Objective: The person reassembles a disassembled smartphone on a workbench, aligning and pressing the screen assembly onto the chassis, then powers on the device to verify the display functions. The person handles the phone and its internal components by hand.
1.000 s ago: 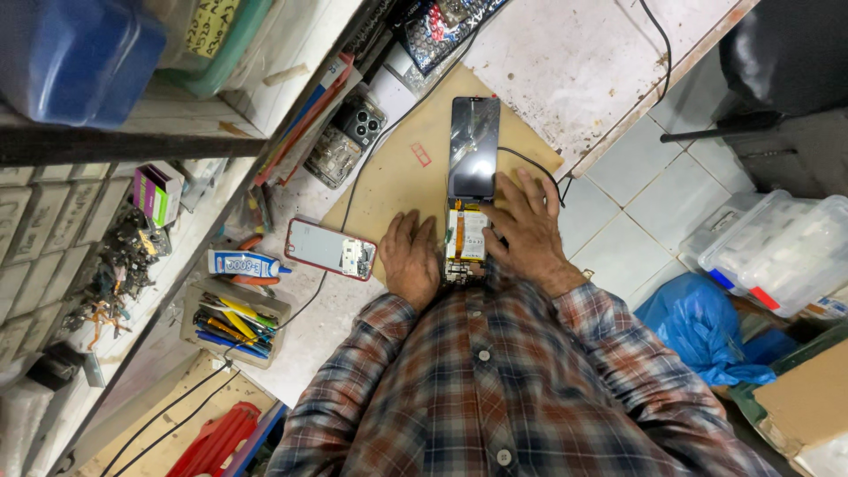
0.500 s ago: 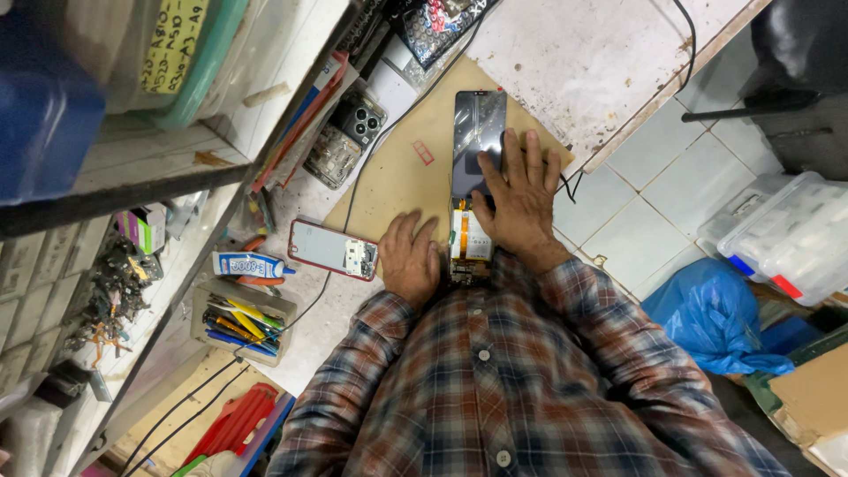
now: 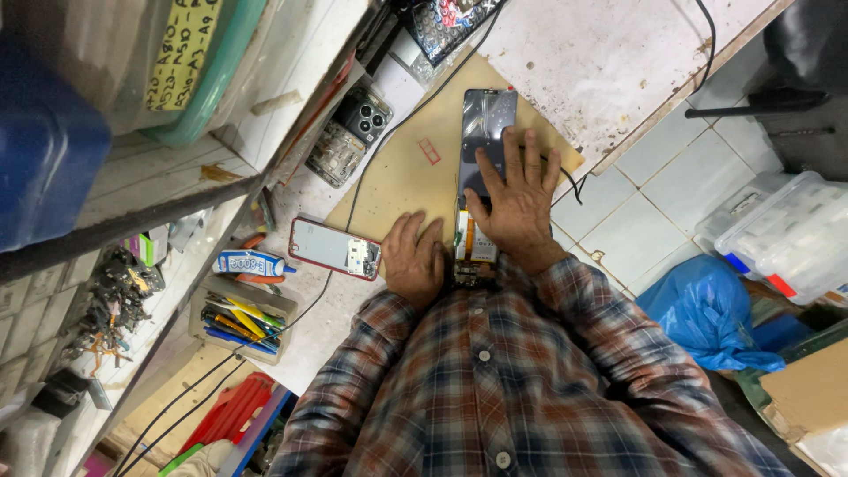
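My right hand (image 3: 517, 199) lies flat, fingers spread, on the lower part of a dark phone screen panel (image 3: 488, 124) that rests face up on the tan work mat (image 3: 406, 172) on the bench (image 3: 592, 62); it presses down rather than grips, so nothing is clamped in it. Just below my palm sits the opened phone body (image 3: 473, 247), its yellow-and-white insides showing, lying in line with the panel between my two hands. My left hand (image 3: 413, 258) rests on the mat just beside that opened body, fingers curled downward and knuckles up; I cannot tell whether it pinches anything beneath them. The two hands are close together but not touching. To the left of my left hand lies a red-edged phone (image 3: 336, 248) with its back off, partly on the mat's edge. Further left are a small glue tube (image 3: 250, 263) and a shallow tray (image 3: 237, 315) of coloured tools. Up near the shelf edge sit two phone back covers (image 3: 349, 132) with camera cut-outs, and a small red frame piece (image 3: 429, 150) lies on the mat between them and the panel. A black cable (image 3: 389, 141) runs across the mat. On the tiled floor to my right are a blue plastic bag (image 3: 707, 309) and a clear plastic box (image 3: 786, 234).
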